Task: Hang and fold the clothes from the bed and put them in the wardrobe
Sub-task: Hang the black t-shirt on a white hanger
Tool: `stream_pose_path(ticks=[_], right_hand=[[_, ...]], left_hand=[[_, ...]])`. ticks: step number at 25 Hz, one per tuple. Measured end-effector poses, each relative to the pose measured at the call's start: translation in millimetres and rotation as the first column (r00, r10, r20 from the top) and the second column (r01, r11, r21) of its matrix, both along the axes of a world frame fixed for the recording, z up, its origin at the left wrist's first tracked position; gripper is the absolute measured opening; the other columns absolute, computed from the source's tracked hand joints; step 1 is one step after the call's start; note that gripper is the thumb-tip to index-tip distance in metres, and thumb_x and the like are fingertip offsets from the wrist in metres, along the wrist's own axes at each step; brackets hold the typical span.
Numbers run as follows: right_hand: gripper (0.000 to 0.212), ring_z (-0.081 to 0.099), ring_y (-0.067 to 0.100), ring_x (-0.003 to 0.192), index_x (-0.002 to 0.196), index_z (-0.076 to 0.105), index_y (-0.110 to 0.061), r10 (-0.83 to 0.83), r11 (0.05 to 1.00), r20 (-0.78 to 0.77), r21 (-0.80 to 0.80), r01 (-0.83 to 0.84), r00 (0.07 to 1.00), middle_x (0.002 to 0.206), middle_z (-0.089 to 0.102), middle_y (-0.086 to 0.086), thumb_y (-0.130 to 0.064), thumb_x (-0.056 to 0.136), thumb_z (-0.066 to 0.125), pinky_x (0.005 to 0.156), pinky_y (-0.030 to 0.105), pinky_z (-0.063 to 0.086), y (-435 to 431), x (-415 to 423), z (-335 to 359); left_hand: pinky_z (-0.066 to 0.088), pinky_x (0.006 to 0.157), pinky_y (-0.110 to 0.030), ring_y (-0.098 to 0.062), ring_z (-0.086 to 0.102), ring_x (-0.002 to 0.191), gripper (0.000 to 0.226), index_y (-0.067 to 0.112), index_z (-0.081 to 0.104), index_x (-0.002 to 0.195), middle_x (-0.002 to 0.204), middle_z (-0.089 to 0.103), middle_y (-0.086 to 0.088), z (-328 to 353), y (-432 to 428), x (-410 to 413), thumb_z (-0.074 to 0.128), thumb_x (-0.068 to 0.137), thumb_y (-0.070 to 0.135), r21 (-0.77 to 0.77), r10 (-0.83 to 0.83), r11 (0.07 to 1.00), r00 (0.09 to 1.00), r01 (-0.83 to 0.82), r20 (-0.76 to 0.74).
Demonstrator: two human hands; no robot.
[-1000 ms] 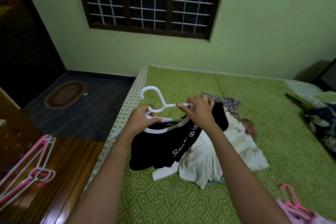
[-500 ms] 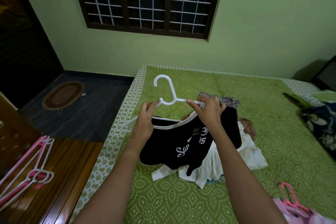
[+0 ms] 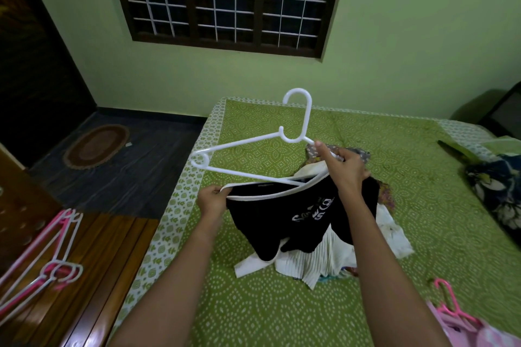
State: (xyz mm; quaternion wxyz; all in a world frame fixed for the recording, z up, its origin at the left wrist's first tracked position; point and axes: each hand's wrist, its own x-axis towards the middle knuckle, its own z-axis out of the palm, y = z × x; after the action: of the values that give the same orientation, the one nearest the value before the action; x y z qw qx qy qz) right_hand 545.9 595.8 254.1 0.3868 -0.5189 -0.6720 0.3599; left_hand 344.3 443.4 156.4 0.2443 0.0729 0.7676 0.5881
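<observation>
Right now the black top [image 3: 296, 214], white-trimmed at the neck, hangs just above the green bed [image 3: 282, 313] and a heap of white clothes [image 3: 310, 265]. The right end of the white hanger [image 3: 253, 144] is tucked into its neck opening, while the hook stands up clear. The left hand [image 3: 211, 200] pinches the neckline's left edge and the right hand [image 3: 346, 169] grasps the hanger's right shoulder with the fabric, while pink hangers [image 3: 60, 270] lie on the wooden surface [image 3: 107, 262] at lower left.
</observation>
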Motion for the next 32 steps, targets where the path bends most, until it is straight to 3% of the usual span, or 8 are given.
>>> stream_pose_path(ticks=[7,12,16,19,22,25,28,32], right_hand=[[0.057,0.042,0.019,0.073,0.05,0.042,-0.031,-0.046,0.995,0.155,0.1,0.031,0.987,0.052,0.036,-0.011,-0.087,0.048,0.053,0.076,0.038,0.023,20,26,-3],[0.068,0.054,0.032,0.101,0.077,0.073,-0.008,-0.131,0.95,0.458,0.311,-0.021,0.879,0.081,0.064,0.015,-0.073,0.059,0.067,0.095,0.043,0.024,15,30,-19],[0.053,0.055,0.03,0.093,0.05,0.043,-0.027,-0.044,0.97,0.443,0.235,-0.069,0.895,0.067,0.053,0.007,-0.073,0.061,0.065,0.095,0.043,0.024,10,25,-29],[0.057,0.047,0.022,0.071,0.046,0.03,-0.031,0.012,0.984,0.315,0.165,-0.067,0.949,0.051,0.038,-0.007,-0.075,0.061,0.063,0.081,0.04,0.025,7,22,-25],[0.057,0.04,0.018,0.064,0.046,0.032,-0.03,0.066,0.99,0.239,0.104,-0.093,0.969,0.048,0.033,-0.01,-0.081,0.057,0.054,0.075,0.037,0.023,5,19,-23],[0.055,0.041,0.018,0.066,0.049,0.03,-0.03,0.135,0.982,0.282,0.087,-0.166,0.95,0.051,0.034,-0.01,-0.075,0.064,0.057,0.077,0.035,0.021,-1,11,-25],[0.047,0.045,0.014,0.066,0.052,0.04,-0.026,0.239,0.96,0.331,0.062,-0.274,0.913,0.056,0.04,-0.008,-0.058,0.081,0.058,0.079,0.035,0.021,-3,11,-27],[0.024,0.055,0.018,0.077,0.077,0.069,-0.017,0.385,0.886,0.348,0.118,-0.447,0.855,0.072,0.06,-0.004,-0.038,0.087,0.062,0.078,0.041,0.036,13,34,-26]], left_hand=[[0.046,0.054,-0.027,-0.021,0.05,0.062,0.023,0.004,0.055,0.063,0.067,0.053,-0.012,-8,-11,-35,0.069,0.074,-0.01,0.112,0.108,0.981,0.923,-0.159,0.369],[0.042,0.054,-0.028,-0.017,0.045,0.049,0.021,0.004,0.062,0.058,0.051,0.051,-0.007,3,-11,-32,0.081,0.067,0.005,-0.106,-0.071,0.993,0.991,0.059,-0.116],[0.042,0.051,-0.021,-0.005,0.05,0.045,0.022,0.012,0.062,0.059,0.046,0.055,0.007,30,4,-5,0.075,0.075,0.004,-0.036,-0.334,0.942,0.928,0.332,-0.163],[0.043,0.061,-0.014,0.003,0.053,0.058,0.01,0.006,0.07,0.08,0.068,0.061,0.005,42,9,11,0.076,0.076,0.013,-0.112,-0.552,0.828,0.764,0.549,-0.335],[0.041,0.084,-0.031,-0.012,0.049,0.09,0.045,0.01,0.063,0.108,0.101,0.053,-0.004,47,16,10,0.078,0.073,0.034,-0.378,-0.568,0.812,0.452,0.445,-0.688],[0.041,0.082,-0.038,-0.022,0.056,0.094,0.039,0.01,0.059,0.114,0.102,0.059,-0.007,55,26,25,0.067,0.083,0.031,-0.377,-0.582,0.781,0.362,0.498,-0.728],[0.04,0.065,-0.038,-0.029,0.055,0.071,0.018,0.002,0.06,0.085,0.075,0.059,-0.008,52,24,38,0.058,0.09,0.019,-0.268,-0.516,0.808,0.408,0.525,-0.754],[0.035,0.068,-0.036,-0.031,0.056,0.076,0.016,0.001,0.059,0.083,0.077,0.06,-0.009,48,16,26,0.058,0.09,0.016,-0.266,-0.493,0.84,0.462,0.472,-0.737]])
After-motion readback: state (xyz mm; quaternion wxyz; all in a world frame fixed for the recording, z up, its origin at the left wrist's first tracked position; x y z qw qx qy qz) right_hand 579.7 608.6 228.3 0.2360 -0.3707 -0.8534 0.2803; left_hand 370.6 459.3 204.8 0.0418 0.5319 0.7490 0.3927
